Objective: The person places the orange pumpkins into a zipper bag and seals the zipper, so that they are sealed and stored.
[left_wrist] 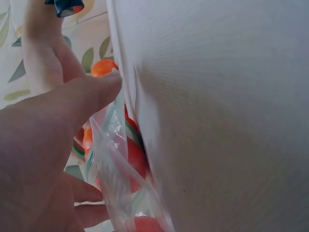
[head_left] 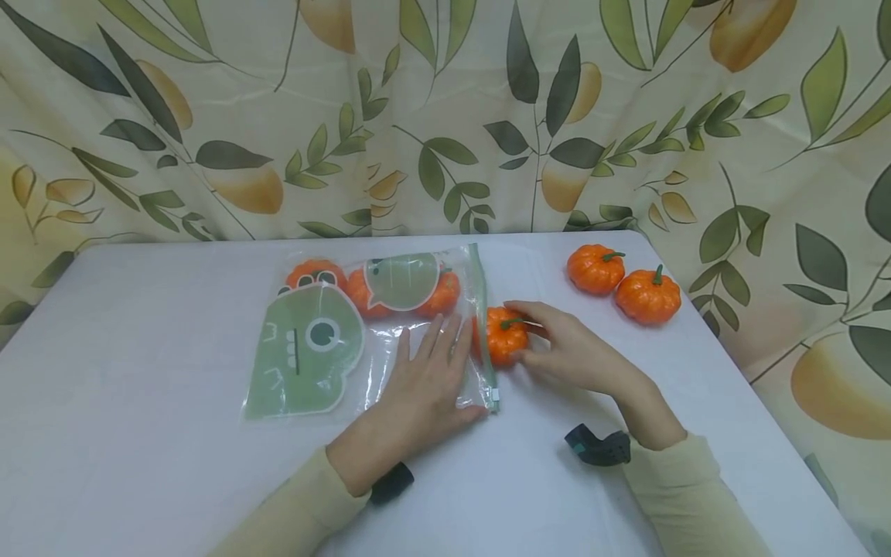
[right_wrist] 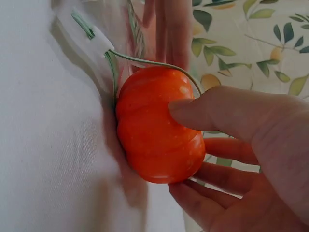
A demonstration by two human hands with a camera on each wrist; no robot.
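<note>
Viewing remotely, I see 1 pumpkin (head_left: 506, 338) at the mouth of the bag (head_left: 376, 352), left of the nearer right hand (head_left: 578, 348) grasping it, the left hand (head_left: 428, 379) resting straight-fingered on the bag.

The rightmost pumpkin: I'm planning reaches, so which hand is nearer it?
Right: the right hand is left of the rightmost pumpkin, holding another pumpkin; the left hand lies farther left, on the bag.

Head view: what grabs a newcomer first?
Likely the orange pumpkin gripped by the right hand at the mouth of the clear bag. Then the green cartoon print on that bag, which holds pumpkins and lies partly under the left hand. Two loose pumpkins sit back right on the table.
</note>
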